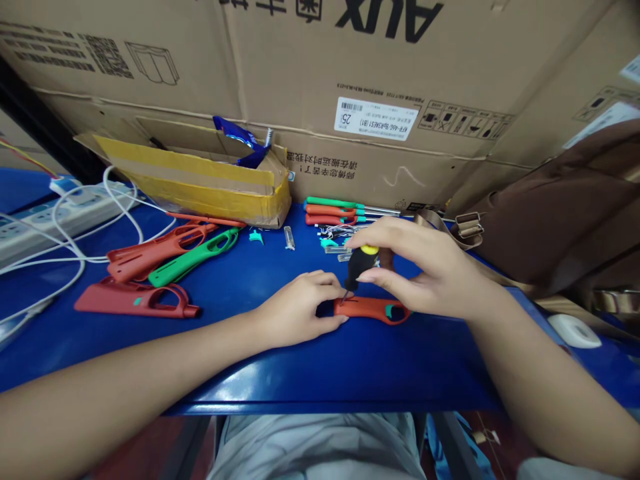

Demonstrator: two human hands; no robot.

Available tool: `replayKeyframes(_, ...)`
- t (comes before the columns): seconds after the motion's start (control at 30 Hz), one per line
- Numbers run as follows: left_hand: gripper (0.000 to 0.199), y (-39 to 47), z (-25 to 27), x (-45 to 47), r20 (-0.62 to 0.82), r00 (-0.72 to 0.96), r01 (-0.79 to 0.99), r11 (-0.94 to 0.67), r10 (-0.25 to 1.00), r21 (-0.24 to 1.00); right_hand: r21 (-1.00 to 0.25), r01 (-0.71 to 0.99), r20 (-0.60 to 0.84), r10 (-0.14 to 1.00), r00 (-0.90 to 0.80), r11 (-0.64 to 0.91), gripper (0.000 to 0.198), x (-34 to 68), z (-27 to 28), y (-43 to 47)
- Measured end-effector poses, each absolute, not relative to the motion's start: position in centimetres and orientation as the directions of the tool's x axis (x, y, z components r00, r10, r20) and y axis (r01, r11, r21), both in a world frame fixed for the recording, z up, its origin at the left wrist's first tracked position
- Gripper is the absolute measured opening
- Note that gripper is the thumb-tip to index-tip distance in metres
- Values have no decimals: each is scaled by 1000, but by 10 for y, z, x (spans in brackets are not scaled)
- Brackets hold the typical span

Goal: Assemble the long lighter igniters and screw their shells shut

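Observation:
An orange lighter with a teal trigger lies on the blue table. My left hand pinches its left end between thumb and fingers. In my right hand is a short black screwdriver with a yellow cap, held upright and slightly tilted. Its tip meets the lighter near the left end. Behind my right hand are small clear fuel tanks, teal triggers and thin wires, partly covered by the hand.
Red and green lighter shells lie at the left, near white cables and a power strip. Assembled long lighters rest at the back. A yellow-taped carton, a brown bag and a white oval object also surround the workspace.

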State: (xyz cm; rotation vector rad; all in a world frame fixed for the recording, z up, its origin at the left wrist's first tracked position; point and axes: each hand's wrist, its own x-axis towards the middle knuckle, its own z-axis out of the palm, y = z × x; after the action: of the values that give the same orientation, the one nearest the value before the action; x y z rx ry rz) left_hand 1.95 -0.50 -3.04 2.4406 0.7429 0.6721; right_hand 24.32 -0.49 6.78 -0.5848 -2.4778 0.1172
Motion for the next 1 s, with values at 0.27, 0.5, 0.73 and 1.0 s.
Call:
replayKeyframes(0.27, 26, -6, -33, 21, 285, 715, 367, -690, 638, 624, -276, 339, 563, 437, -701, 899, 24, 237, 62, -9)
replayKeyframes(0.5, 18, -6, -37, 22, 311, 710, 360, -705, 632, 611, -156, 416, 622, 417, -663, 896, 25, 233, 57, -9)
replayKeyframes(0.73, 36, -6, -26, 17, 217, 745, 433, -705, 630, 561, -343, 514, 502, 615, -608, 787, 24, 236, 61, -17)
replayKeyframes(1.0, 50, -8, -2, 9, 66, 797, 545, -763, 600, 348, -639, 467, 666, 743, -62, 612, 22, 284, 76, -7)
